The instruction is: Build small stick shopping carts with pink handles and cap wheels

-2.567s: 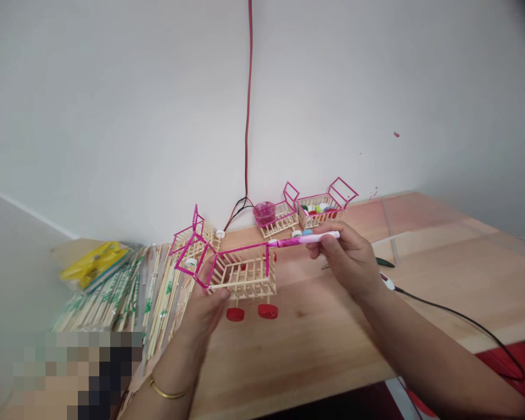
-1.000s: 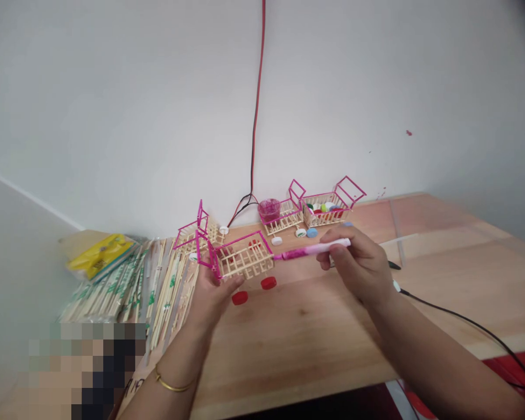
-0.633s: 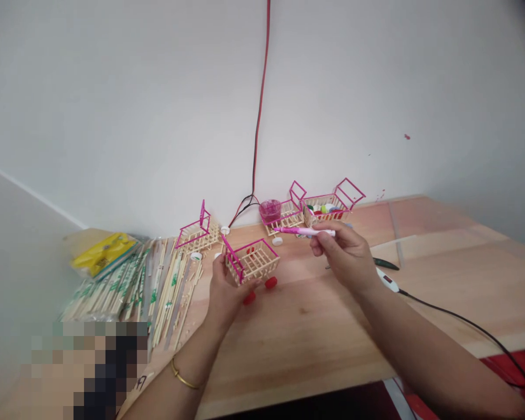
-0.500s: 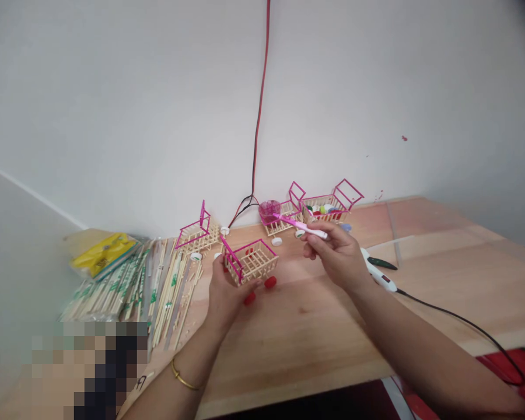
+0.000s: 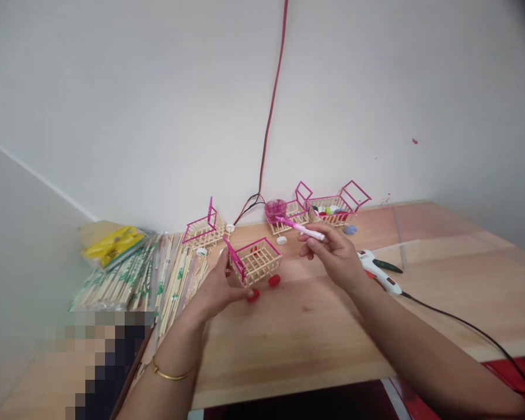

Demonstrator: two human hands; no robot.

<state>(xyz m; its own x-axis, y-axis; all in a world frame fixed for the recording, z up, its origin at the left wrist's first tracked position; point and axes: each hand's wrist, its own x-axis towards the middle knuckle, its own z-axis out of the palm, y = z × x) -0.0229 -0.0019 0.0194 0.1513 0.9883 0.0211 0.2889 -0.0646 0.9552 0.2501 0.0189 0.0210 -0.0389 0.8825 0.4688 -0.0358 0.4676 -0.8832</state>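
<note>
Cart (image 5: 258, 261) now lower, in left hand (image 5: 214, 290)

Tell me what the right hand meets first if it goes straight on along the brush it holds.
Probably the pink cup at the back: the right hand aims the pink brush back-left, tip just short of it. Depth is unclear in one view.

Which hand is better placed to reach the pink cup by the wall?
Right, probably: the right hand holds the pink brush with its tip beside the pink cup; the left hand holds the stick cart.
</note>
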